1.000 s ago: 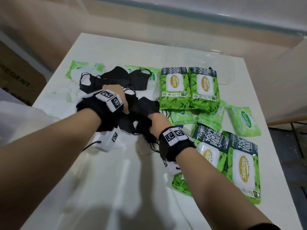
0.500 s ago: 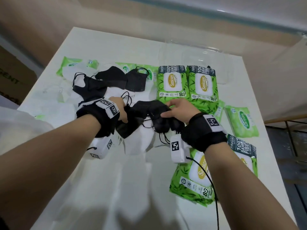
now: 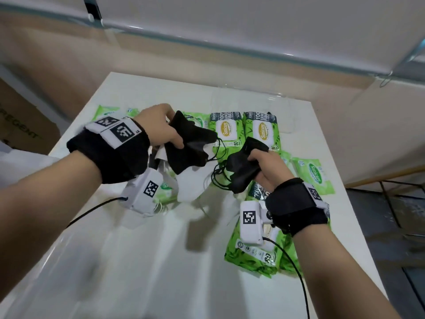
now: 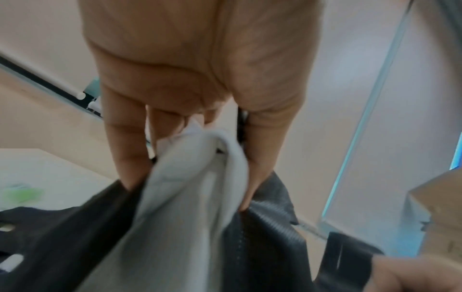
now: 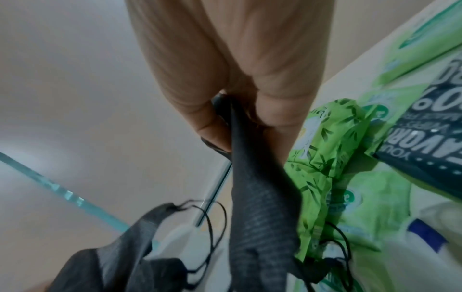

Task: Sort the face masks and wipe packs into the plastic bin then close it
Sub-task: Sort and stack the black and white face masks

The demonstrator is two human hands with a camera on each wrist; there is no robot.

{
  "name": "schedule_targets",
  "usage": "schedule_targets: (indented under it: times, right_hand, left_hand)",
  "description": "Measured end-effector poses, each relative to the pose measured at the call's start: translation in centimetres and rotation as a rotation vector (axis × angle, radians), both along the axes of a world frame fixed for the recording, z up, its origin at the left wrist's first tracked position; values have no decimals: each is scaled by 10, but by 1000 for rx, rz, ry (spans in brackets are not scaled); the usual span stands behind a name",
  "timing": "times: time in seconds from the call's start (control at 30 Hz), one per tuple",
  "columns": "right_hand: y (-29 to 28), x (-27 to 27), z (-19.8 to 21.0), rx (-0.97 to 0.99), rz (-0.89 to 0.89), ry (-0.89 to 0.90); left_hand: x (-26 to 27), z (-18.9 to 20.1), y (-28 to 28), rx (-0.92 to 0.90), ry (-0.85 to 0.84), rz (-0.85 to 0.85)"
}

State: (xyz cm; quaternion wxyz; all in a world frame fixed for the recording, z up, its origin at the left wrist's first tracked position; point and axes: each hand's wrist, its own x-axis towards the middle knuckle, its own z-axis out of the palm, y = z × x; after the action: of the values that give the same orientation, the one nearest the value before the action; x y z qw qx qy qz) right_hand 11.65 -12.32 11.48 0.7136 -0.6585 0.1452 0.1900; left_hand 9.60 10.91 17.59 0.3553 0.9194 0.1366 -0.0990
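My left hand [image 3: 167, 132] holds a bundle of black and white face masks [image 3: 188, 155] lifted above the white table [image 3: 138, 261]; the left wrist view shows its fingers [image 4: 130, 150] curled round the white mask [image 4: 190, 177] and black ones. My right hand [image 3: 262, 164] grips more black masks [image 3: 241, 173] with dangling ear loops; in the right wrist view the black mask [image 5: 260, 197] runs between its fingers. Green wipe packs lie beyond and beneath, two large ones [image 3: 243, 132] side by side. A clear plastic bin [image 3: 257, 100] stands faintly visible at the table's far side.
Smaller green wipe packs lie at the far left [image 3: 105, 111] and right [image 3: 312, 173]. Large packs [image 3: 255, 252] sit under my right wrist. A cardboard box [image 3: 20, 125] stands left of the table. The wall rises behind the table.
Both hands have risen off the table with the masks. The left hand moved up and away, and the black masks that lay at the far left are now gathered in it.
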Motion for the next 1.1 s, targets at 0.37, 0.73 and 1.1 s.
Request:
schedule_targets:
  times: [0.37,0.73,1.1]
  right_hand:
    - [7,-66,33,254,262,54]
    - [-4,-98,43,384,327,-46]
    - [3,-101,48,662,188,-80]
  left_hand:
    - [-66,32,-36,-386,-58,-42]
    - [-97,21,-74,-837,-91,-51]
    - [-99,22,-88,-962,-276,-9]
